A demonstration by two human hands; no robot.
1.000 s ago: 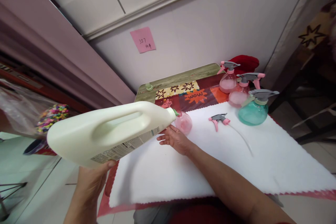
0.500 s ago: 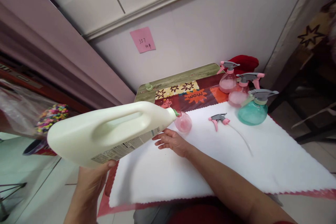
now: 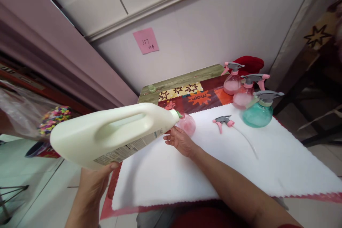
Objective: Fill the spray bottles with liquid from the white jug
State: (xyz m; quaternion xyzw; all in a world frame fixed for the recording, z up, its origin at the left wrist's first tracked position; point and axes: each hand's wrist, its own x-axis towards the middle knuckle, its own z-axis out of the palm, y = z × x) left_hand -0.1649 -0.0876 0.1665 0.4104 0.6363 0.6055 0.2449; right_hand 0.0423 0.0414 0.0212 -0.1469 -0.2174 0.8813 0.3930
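A large pale-green detergent jug (image 3: 128, 123) is tipped on its side, its spout at the mouth of a round pink bottle (image 3: 187, 124) that stands on the white mat without a spray head. My left hand (image 3: 97, 174) grips the jug low down; its thumb shows near the label and the other fingers are hidden. Close under the jug's neck and beside the pink bottle is my right hand (image 3: 180, 141), its fingers loosely bent and apart. Whether its fingertips touch the jug is unclear. A grey and pink spray head (image 3: 223, 122) with a clear tube lies on the mat.
Two pink spray bottles (image 3: 232, 84) and a green spray bottle (image 3: 258, 115) stand at the right on the table. A small green cap (image 3: 152, 88) sits at the back left corner. Behind the table rises a white wall with a pink note (image 3: 146, 41).
My right hand has shifted slightly right and up, closer to the pink bottle and the jug's neck. The jug and my left hand have hardly moved.
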